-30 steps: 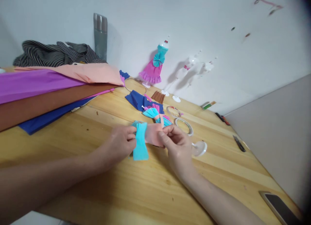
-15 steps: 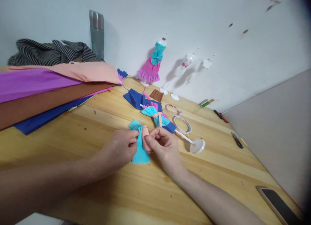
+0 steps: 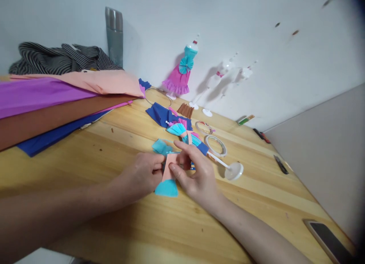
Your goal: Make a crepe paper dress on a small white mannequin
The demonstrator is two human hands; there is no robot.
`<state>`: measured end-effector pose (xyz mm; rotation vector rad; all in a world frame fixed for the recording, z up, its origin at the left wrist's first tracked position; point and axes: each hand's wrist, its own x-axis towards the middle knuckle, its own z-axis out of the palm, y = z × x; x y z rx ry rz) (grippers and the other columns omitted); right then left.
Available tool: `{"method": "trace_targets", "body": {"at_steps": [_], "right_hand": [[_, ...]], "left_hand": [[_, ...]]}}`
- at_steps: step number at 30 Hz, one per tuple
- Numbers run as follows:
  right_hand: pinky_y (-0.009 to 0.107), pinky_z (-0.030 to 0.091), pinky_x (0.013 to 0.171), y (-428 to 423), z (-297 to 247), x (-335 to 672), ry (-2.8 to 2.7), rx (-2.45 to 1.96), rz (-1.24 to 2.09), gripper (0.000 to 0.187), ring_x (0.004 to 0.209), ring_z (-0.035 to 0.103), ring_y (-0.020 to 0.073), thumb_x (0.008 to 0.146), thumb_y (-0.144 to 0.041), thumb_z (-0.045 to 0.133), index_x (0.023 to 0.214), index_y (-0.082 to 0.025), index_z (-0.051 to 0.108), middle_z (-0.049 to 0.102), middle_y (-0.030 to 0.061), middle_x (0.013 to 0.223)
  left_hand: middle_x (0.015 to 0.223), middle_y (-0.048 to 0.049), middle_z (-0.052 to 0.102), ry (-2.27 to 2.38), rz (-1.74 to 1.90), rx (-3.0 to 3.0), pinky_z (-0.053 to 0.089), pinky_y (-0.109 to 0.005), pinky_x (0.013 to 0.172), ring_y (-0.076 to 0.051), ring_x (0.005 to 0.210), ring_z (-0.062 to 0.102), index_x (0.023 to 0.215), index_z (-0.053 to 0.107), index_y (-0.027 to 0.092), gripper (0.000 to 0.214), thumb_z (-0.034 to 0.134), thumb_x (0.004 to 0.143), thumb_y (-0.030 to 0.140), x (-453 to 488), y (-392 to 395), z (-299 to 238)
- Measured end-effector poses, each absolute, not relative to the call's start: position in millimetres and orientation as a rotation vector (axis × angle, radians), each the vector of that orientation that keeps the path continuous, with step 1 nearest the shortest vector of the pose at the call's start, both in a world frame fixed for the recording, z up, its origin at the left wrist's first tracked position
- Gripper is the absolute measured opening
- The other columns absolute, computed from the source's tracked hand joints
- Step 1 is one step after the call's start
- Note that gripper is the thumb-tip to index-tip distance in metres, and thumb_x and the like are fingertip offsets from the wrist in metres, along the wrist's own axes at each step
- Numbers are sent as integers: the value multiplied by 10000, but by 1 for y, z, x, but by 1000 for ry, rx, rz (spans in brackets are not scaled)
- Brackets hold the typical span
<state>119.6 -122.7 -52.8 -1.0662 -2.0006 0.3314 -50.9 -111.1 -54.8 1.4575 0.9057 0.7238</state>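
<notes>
Between my hands is a piece of turquoise crepe paper point(image 3: 166, 188), gathered at its middle and flaring toward me. A peach paper strip point(image 3: 170, 168) lies across its front. My left hand point(image 3: 146, 171) pinches the gathered turquoise paper from the left. With thumb and fingers my right hand point(image 3: 196, 171) grips the peach strip on the right side, its index finger raised. Just beyond them lies a small white mannequin stand point(image 3: 234, 171) on its side, dressed in blue paper with a turquoise bow point(image 3: 176, 130) banded in peach.
Rolls of tape point(image 3: 216, 146) lie beyond my right hand. A dressed mannequin point(image 3: 179, 76) stands by the wall beside two bare ones. Stacked coloured paper point(image 3: 42, 98) fills the left, a bottle point(image 3: 114, 38) behind it. A phone point(image 3: 327, 239) and a cutter point(image 3: 281, 164) lie right.
The peach strip now lies flatter across the front of the turquoise paper. My right index finger has lifted and straightened. My left hand keeps its pinch.
</notes>
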Motion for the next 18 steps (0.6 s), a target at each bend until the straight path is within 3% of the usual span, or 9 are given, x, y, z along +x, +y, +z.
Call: {"method": "trace_targets", "body": {"at_steps": [3, 6, 12, 18], "right_hand": [[388, 513, 750, -120, -49, 123, -2125, -967, 193, 442, 922, 566, 216, 819, -105, 585, 1236, -244, 542, 554, 85, 1020], [495, 464, 924, -118, -50, 124, -2185, -934, 204, 410, 1191, 486, 288, 804, -95, 595, 1188, -236, 567, 463, 142, 1307], [544, 420, 993, -117, -55, 124, -2232, -942, 295, 288, 1277, 433, 312, 802, -122, 602, 1073, -219, 608, 462, 139, 1362], [526, 441, 984, -119, -57, 121, -2195, -944, 325, 301, 1259, 458, 296, 812, -112, 591, 1097, -206, 608, 499, 147, 1335]], "left_hand": [[612, 9, 542, 935, 675, 1645, 367, -217, 538, -133, 632, 496, 645, 592, 144, 218, 571, 788, 308, -52, -111, -58], [610, 20, 508, 920, 644, 1752, 332, -210, 531, -112, 615, 460, 629, 569, 138, 251, 536, 814, 304, -53, -110, -62], [606, 16, 496, 896, 637, 1811, 309, -206, 508, -108, 604, 441, 625, 587, 131, 250, 557, 792, 315, -54, -107, -68], [564, 37, 388, 831, 620, 1788, 278, -203, 499, -86, 562, 375, 540, 472, 143, 306, 518, 798, 302, -54, -106, -65]]}}
